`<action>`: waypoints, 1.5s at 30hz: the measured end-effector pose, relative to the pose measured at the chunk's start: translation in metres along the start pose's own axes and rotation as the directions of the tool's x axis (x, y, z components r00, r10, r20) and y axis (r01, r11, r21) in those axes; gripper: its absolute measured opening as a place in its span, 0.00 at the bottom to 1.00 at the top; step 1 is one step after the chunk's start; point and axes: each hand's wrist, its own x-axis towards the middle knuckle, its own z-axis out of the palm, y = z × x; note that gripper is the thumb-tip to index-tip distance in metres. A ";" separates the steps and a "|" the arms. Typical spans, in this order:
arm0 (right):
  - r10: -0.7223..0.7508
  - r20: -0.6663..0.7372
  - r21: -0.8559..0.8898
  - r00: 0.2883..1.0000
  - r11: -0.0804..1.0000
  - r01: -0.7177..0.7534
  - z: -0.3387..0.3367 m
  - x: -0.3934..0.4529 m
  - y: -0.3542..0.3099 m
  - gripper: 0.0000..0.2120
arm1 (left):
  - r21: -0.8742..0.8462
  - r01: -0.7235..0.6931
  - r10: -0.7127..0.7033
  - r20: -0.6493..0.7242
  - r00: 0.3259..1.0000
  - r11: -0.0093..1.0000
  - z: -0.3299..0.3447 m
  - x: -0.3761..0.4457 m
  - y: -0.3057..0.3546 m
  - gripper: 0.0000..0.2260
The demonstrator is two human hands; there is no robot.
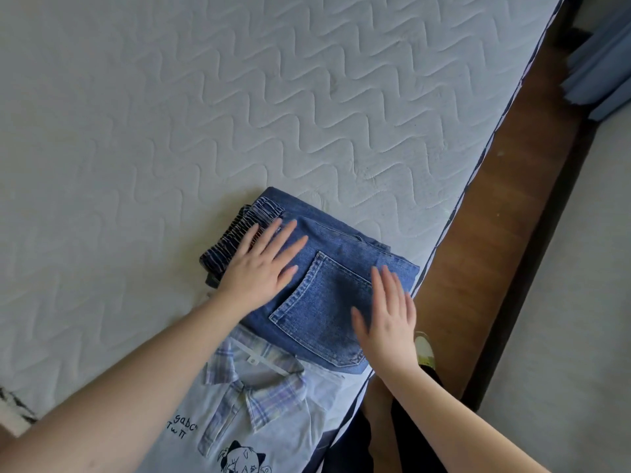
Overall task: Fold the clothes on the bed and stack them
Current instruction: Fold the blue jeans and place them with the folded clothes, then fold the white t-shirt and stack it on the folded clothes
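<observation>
Folded blue jeans (327,278) lie near the bed's right edge, back pocket facing up, elastic waistband at their left end. My left hand (263,264) rests flat on the waistband side with fingers spread. On the pocket side, my right hand (389,315) lies flat with straight fingers, slightly blurred. A light blue shirt (259,411) with a plaid collar and a cartoon print lies on the mattress just nearer to me, its collar end tucked under the jeans.
The quilted white mattress (239,114) stretches far and left. Its edge runs diagonally at right beside a brown wooden frame (495,233). Grey floor (563,319) lies beyond, and blue fabric (607,63) hangs at top right. A shoe (425,349) shows below.
</observation>
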 end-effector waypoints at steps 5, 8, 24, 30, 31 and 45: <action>-0.117 0.253 -0.173 0.960 0.971 0.164 0.024 0.045 -0.013 0.35 | -0.008 0.277 -0.269 0.214 0.939 0.961 0.025 0.003 -0.002 0.32; -0.101 0.374 -0.215 0.922 0.958 0.192 0.040 0.062 -0.004 0.35 | -0.046 0.325 -0.303 0.260 0.917 0.944 0.036 0.004 -0.006 0.31; -0.069 0.648 -0.267 0.759 0.912 0.311 0.011 0.048 0.019 0.46 | -0.022 0.334 -0.314 0.287 0.905 0.942 0.019 -0.030 0.025 0.27; -0.024 0.532 -0.256 0.847 0.948 0.188 -0.068 -0.005 0.003 0.33 | -0.074 0.402 -0.342 0.401 0.850 0.912 -0.035 -0.086 0.045 0.25; -0.023 0.508 -0.262 0.861 0.948 0.181 -0.085 -0.009 0.000 0.33 | -0.085 0.387 -0.317 0.429 0.846 0.918 -0.050 -0.085 0.046 0.26; -0.027 0.139 -0.356 0.990 0.932 0.075 -0.282 -0.023 -0.017 0.28 | -0.060 0.061 -0.056 0.076 0.995 0.996 -0.289 -0.030 0.119 0.29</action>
